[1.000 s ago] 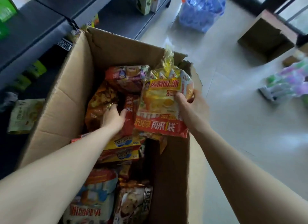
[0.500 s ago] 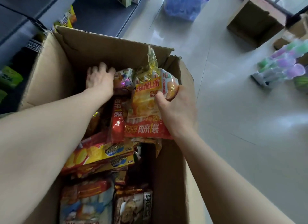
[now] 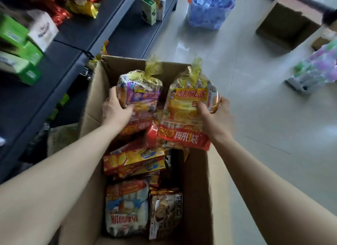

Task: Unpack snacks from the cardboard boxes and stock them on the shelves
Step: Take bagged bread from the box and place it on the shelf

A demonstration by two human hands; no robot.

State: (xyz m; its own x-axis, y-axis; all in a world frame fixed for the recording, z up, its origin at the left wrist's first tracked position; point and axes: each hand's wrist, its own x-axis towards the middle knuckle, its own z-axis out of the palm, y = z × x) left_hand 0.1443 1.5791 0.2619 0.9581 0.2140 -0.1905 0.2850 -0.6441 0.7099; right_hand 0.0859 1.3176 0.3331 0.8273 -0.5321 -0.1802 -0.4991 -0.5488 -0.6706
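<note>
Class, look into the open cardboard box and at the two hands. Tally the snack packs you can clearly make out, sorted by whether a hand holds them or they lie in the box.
Held bags with gold ties: 2
Flat orange boxes: 2
White bag: 1
Brown bag: 1
Total: 6

Open cardboard box (image 3: pixel 94 98) of snacks, 2 gold-tied bags, purple (image 3: pixel 144 91), yellow (image 3: pixel 186 113), seemingly lifted.

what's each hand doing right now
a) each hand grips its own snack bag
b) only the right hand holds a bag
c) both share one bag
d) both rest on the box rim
a: the left hand grips the purple snack bag while the right hand grips the yellow snack bag over the cardboard box.
</note>
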